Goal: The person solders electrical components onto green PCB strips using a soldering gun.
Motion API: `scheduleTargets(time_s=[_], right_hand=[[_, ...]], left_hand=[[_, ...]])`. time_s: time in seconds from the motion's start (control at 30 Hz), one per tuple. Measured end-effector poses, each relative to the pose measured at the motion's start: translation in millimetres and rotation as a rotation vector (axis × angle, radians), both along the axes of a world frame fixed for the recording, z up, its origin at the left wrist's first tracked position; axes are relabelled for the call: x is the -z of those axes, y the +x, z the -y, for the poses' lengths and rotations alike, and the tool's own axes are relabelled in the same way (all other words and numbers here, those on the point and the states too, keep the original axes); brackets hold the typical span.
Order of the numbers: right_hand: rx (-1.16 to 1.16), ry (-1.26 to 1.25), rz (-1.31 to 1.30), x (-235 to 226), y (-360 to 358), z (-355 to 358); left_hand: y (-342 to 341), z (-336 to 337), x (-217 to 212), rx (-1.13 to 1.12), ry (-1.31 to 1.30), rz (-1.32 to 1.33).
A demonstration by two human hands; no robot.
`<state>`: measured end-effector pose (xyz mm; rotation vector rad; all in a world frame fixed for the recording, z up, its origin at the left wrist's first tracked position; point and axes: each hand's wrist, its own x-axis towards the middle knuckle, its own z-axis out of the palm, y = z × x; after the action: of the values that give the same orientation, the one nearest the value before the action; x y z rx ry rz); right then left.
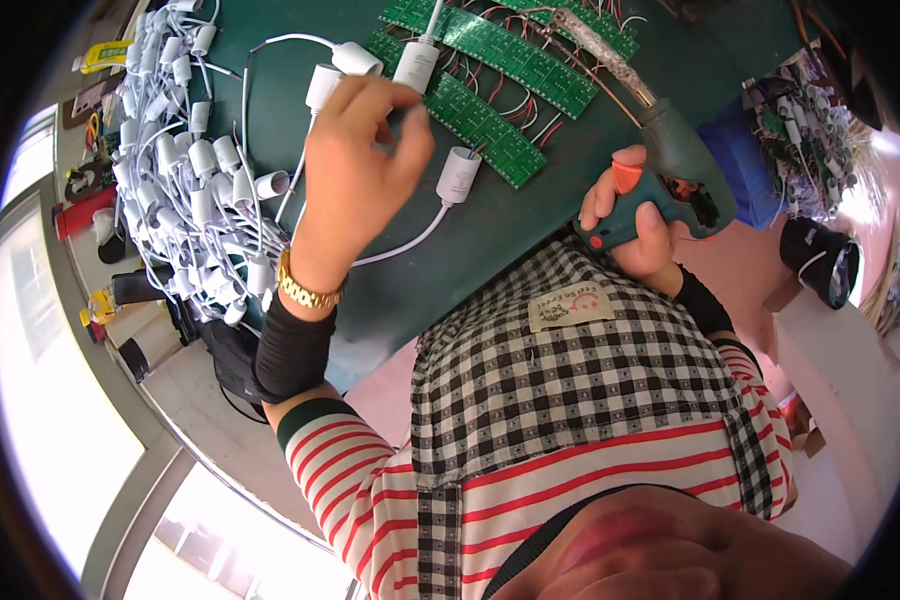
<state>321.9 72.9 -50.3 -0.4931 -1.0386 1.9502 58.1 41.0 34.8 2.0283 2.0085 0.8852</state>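
My left hand [355, 175] reaches over the dark green table [530, 215], fingers curled around a white cylindrical plug [324, 85] on a white cable; the grip itself is partly hidden. My right hand [635, 215] grips the teal handle of a glue gun [675, 160], a finger on its orange trigger. The gun's long crusted nozzle [595, 50] points over strips of green circuit boards [490, 75]. More white plugs [417, 65] lie on the boards, and one [459, 175] lies just right of my left hand.
A big heap of white plugs and cables [185, 170] fills the table's left side. A blue bin [740, 150] and a tangle of small parts [815, 140] sit to the right. Dark cylinders [140, 285] stand at the left edge.
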Motion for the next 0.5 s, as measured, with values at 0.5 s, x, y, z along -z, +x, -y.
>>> scheduleTargets(time_s=[0.5], right_hand=[[-0.008, 0.024, -0.054, 4, 0, -1]], left_hand=[[37, 16, 49, -0.178, 0.180, -0.246]])
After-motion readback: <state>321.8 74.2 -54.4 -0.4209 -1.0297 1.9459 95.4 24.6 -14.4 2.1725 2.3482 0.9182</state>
